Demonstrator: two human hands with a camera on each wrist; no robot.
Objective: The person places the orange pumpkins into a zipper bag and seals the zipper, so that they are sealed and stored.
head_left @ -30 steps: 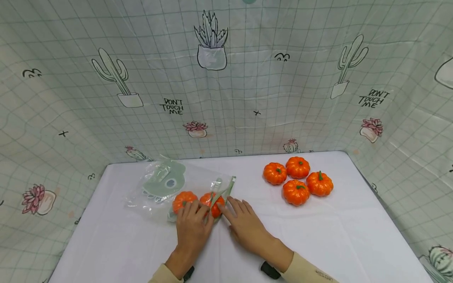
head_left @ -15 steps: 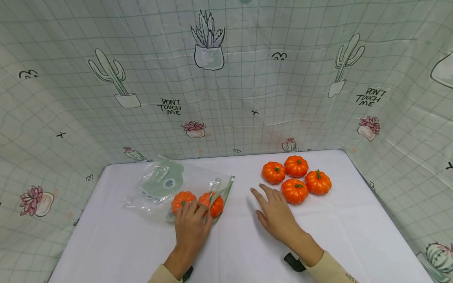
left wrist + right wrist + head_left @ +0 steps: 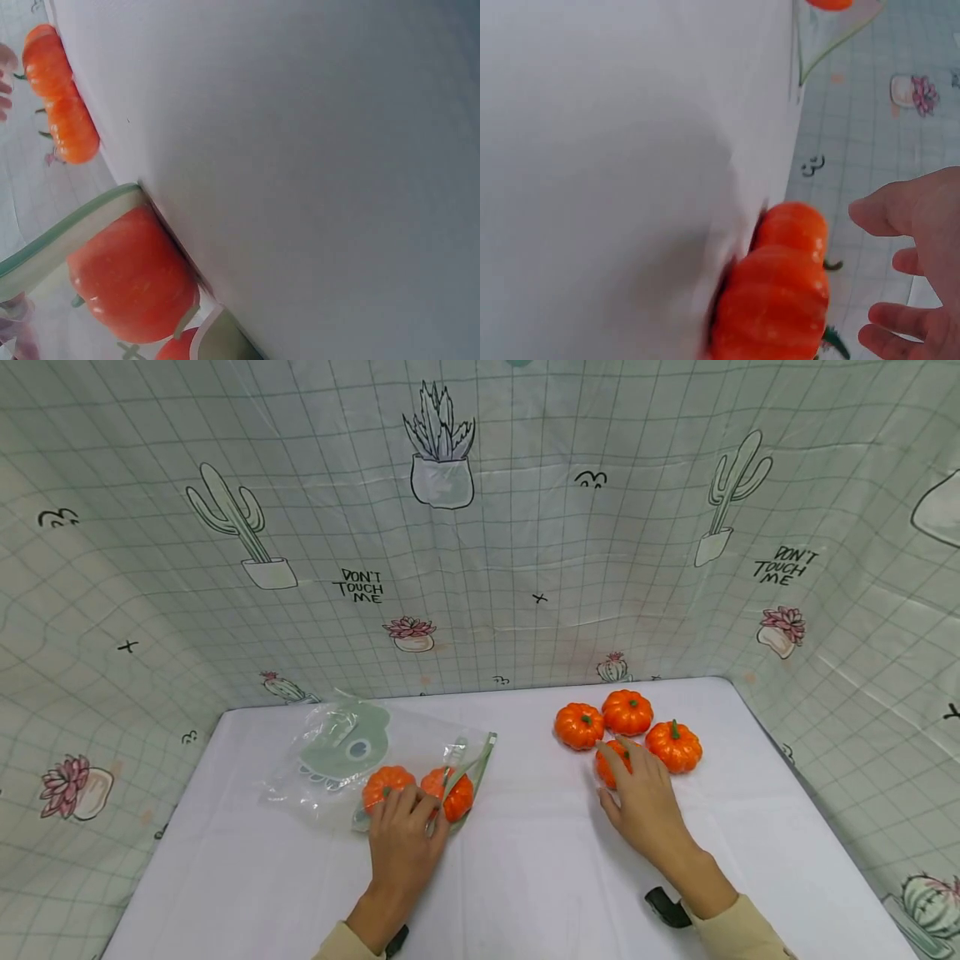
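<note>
"Which pumpkin is at your right hand, and where does it sit?"

"The near orange pumpkin (image 3: pixel 610 768) of a loose cluster sits on the right half of a white-covered table (image 3: pixel 510 893), partly hidden by my right hand (image 3: pixel 651 806)."

"How does that hand stand?"

"Above it, fingers and thumb spread. The right wrist view shows space between my fingers and the fruit."

"What surrounds it?"

"Three others, close by: a left-hand pumpkin (image 3: pixel 579 726), a rear pumpkin (image 3: pixel 627 712) and, at right, an upright-stemmed pumpkin (image 3: pixel 674 748)."

"And your left hand?"

"My left hand (image 3: pixel 405 839) rests at the near side of a clear plastic bag (image 3: pixel 367 735), fingers bent. Whether they pinch the plastic, I cannot tell. Two pumpkins lie inside: a bagged pumpkin (image 3: pixel 386 782) under my fingertips, and a second bagged pumpkin (image 3: pixel 457 797) beside the green-edged mouth. A pale green, one-eyed creature is printed on the bag's left part."

"Beyond that?"

"Beige sleeves (image 3: pixel 742 928) on both arms, a black object (image 3: pixel 666 907) by my right wrist. Behind the table, a grid-patterned cloth (image 3: pixel 495 547) carries drawings of potted cacti and the words 'DON'T TOUCH ME.'"
</note>
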